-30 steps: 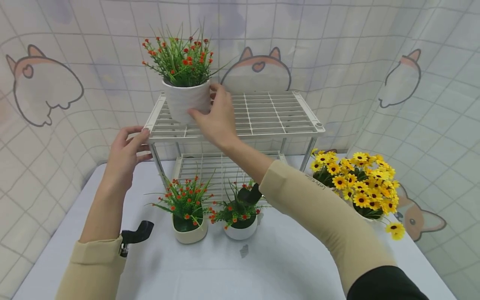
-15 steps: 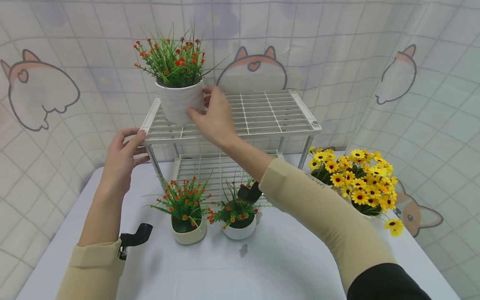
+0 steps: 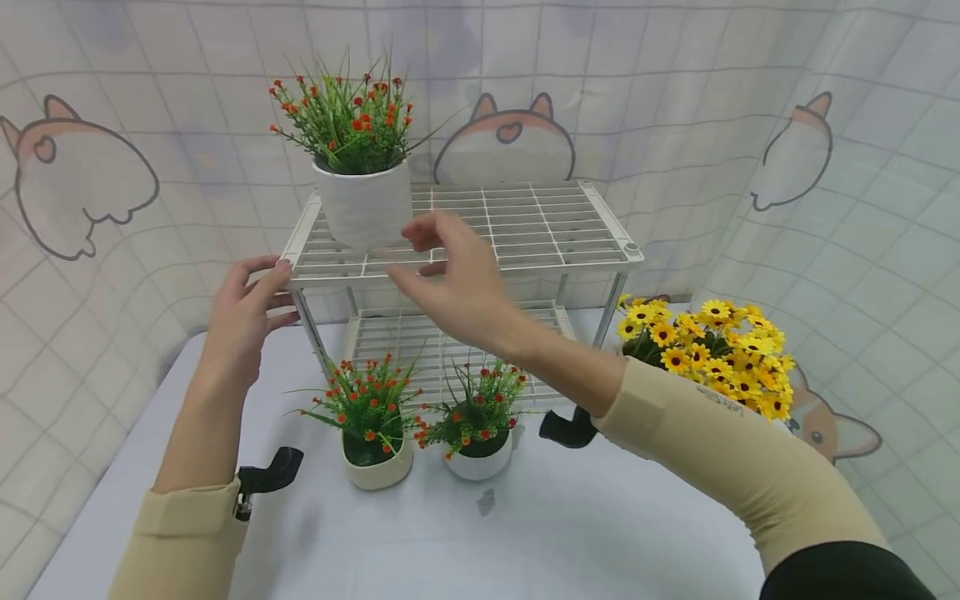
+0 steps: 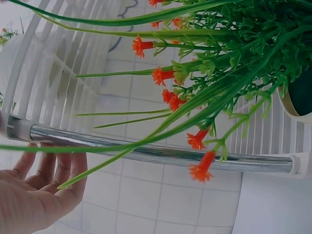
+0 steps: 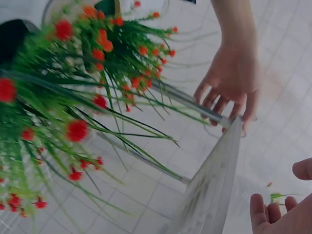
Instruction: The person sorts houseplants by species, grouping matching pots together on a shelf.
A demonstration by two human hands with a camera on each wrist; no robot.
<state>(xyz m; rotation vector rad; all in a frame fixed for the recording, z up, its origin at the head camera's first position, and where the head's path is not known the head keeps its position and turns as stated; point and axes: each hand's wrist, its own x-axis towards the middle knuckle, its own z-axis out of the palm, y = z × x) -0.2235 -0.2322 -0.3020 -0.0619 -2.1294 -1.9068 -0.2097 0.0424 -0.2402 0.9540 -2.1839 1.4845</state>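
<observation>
My left hand [image 3: 243, 321] grips the near left corner of a white two-tier wire shelf [image 3: 525, 221], thumb on top and fingers below, beside the metal post [image 4: 170, 155] in the left wrist view. On the upper tier's left part stands a white pot [image 3: 365, 204] with orange-red flowers and grass. Just right of that pot is my right hand [image 3: 468, 287], fingers loosely bent, thumb spread, holding nothing. The right wrist view catches its fingers [image 5: 258, 214] with a gap to the thumb.
Below, in front of the lower tier, stand a cream pot [image 3: 378, 468] and a small white pot [image 3: 480, 462], both with red-flowered plants. Yellow flowers [image 3: 712, 346] stand right of the shelf, partly behind my right sleeve. A patterned curtain [image 3: 675, 125] hangs behind.
My right hand has let go of the white pot and drawn back to the right and down. The pot stays on the upper tier. The left hand keeps its grip.
</observation>
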